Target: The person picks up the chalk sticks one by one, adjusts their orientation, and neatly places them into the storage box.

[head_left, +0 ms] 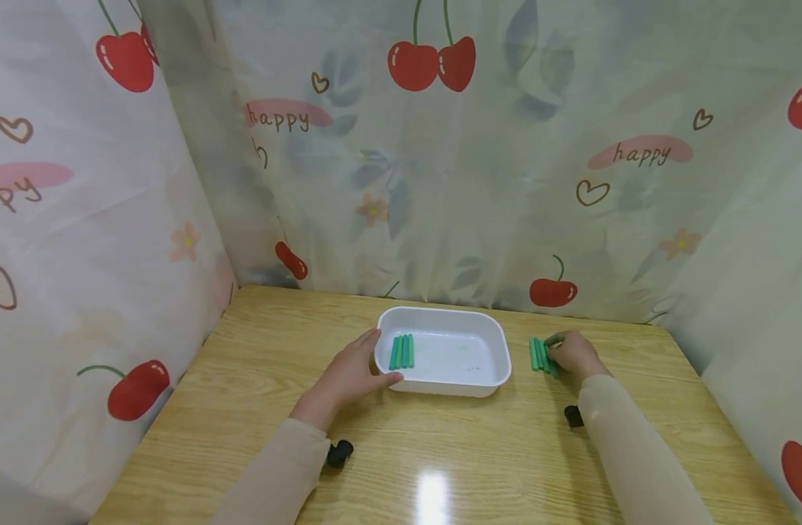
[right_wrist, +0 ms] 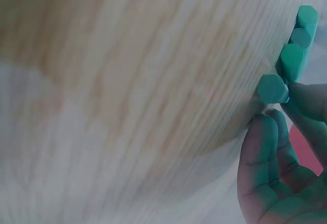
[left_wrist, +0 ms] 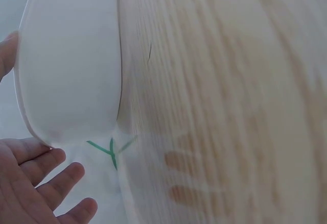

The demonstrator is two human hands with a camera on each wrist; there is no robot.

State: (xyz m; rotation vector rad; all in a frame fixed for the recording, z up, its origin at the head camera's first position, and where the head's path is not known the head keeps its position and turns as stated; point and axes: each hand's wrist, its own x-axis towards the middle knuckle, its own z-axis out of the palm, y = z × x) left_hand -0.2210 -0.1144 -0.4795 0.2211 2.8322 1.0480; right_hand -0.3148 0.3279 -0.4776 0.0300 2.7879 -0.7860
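Observation:
A white plastic tray (head_left: 450, 385) stands on the table, with several green sticks (head_left: 402, 351) side by side at its left end. My left hand (head_left: 351, 372) spans the tray's left end, thumb at the front rim and fingertips at the left rim. In the left wrist view its other fingers are spread and loose beside the tray wall (left_wrist: 71, 66). To the right of the tray, my right hand (head_left: 574, 353) pinches one green stick (right_wrist: 273, 89) with a six-sided end between thumb and fingers. More green sticks (right_wrist: 294, 60) lie in a row right beside it.
The wooden table (head_left: 440, 445) runs back to a printed curtain (head_left: 453, 219), which also hangs at both sides. A black wrist-worn piece (head_left: 339, 453) shows at the left sleeve, and another black piece (head_left: 574, 416) at the right one.

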